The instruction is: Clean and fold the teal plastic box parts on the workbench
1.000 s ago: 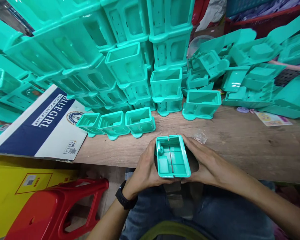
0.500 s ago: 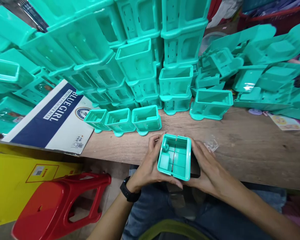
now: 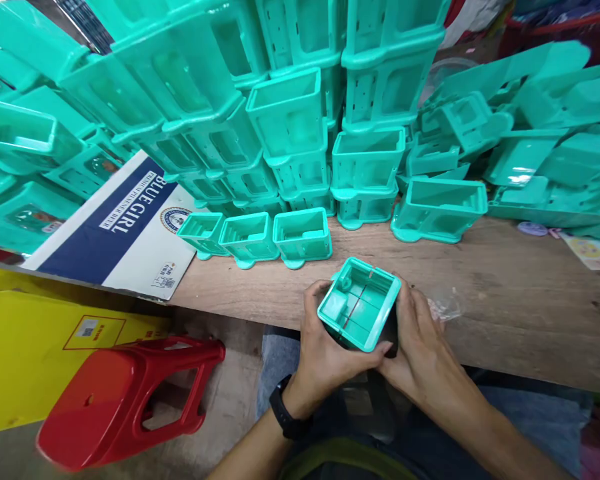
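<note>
A teal plastic box, open at the top, is held between both hands over the front edge of the wooden table. A seam crosses its inside, and small moulded shapes show in its left part. My left hand is closed around the left and near side, its thumb along the near wall. My right hand grips the right side, with its thumb tip close to the left thumb. The undersides of the box and several fingertips are hidden. Just beyond it stands a row of three similar teal boxes.
Stacked teal boxes rise at the back; loose teal parts pile up at right. A single box and crumpled clear plastic are on the table. A white-and-blue carton and red stool are at left.
The box has turned clockwise and tilted in my hands. My left hand has shifted its hold, with its thumb further across the near side. The whole view has shifted slightly.
</note>
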The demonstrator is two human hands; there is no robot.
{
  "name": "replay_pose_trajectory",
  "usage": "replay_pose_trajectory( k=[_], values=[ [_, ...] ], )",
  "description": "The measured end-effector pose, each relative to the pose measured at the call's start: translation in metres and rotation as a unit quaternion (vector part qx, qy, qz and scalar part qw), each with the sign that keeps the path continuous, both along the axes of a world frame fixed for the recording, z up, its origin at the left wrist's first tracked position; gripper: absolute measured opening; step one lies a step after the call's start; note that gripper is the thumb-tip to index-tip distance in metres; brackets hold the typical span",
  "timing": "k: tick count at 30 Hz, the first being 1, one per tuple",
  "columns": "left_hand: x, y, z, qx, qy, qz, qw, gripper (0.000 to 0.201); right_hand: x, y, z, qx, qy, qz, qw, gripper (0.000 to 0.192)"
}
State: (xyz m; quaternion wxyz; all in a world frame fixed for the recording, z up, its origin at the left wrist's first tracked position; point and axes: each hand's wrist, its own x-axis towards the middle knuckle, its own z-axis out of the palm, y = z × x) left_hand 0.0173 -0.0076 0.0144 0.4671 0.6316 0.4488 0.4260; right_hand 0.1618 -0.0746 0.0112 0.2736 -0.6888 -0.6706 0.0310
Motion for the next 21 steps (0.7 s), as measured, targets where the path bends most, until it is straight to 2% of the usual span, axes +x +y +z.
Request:
replay_pose_trajectory(
  k=[4,7,10,12,14,16,18,21],
  values=[
    [0.002,0.004,0.004,-0.005,-0.004,-0.026,1.000,0.073,-0.008,0.000,0.002,0.020,-0.019,-0.013,1.000,0.086],
    [-0.001,0.007,0.004,0.038,-0.012,-0.034,0.999,0.071,-0.002,0.001,0.002,0.030,-0.028,-0.007,0.999,0.082],
    [-0.007,0.010,0.005,0.064,0.006,-0.030,0.997,0.071,0.023,0.004,0.008,0.024,0.010,0.060,0.998,0.083],
    [-0.012,0.011,0.007,0.050,0.016,-0.052,0.997,0.070,0.043,0.010,0.014,-0.021,0.084,0.126,0.988,0.077],
    [-0.016,0.011,0.008,0.038,0.019,-0.075,0.996,0.073,0.057,0.019,0.019,-0.066,0.188,0.155,0.968,0.063],
    [-0.019,0.009,0.007,0.034,0.018,-0.085,0.996,0.078,0.059,0.030,0.020,-0.079,0.294,0.129,0.944,0.056],
    [-0.020,0.007,0.007,0.031,0.016,-0.088,0.996,0.080,0.048,0.041,0.017,-0.087,0.385,0.081,0.915,0.063],
    [-0.021,0.005,0.004,0.024,0.005,-0.103,0.994,0.083,0.023,0.050,0.010,-0.110,0.500,0.036,0.858,0.072]
  ],
)
